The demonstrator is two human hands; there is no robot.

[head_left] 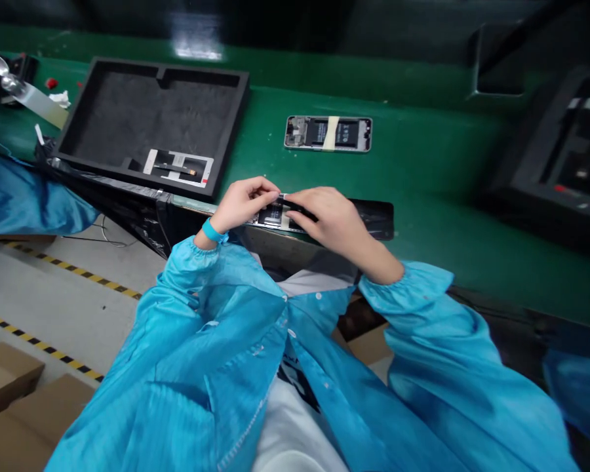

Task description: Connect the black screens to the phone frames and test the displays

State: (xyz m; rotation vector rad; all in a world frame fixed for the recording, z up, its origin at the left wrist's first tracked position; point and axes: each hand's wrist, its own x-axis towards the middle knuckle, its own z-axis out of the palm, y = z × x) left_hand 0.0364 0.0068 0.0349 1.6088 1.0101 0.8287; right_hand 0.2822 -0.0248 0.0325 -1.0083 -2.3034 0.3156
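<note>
Over the near edge of the green bench, your left hand and right hand reach in from bent arms, both grips clamped on a phone frame between them.

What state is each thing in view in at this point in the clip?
Left hand, pinching the edge of the held phone housing
Right hand, fingers pressed on the held phone housing
Held phone housing, mostly covered by both hands
Second phone housing, flat on the green mat, tape across it
Foam tray, holding a flat card-like part
Blue wristband, worn on the left wrist
</note>
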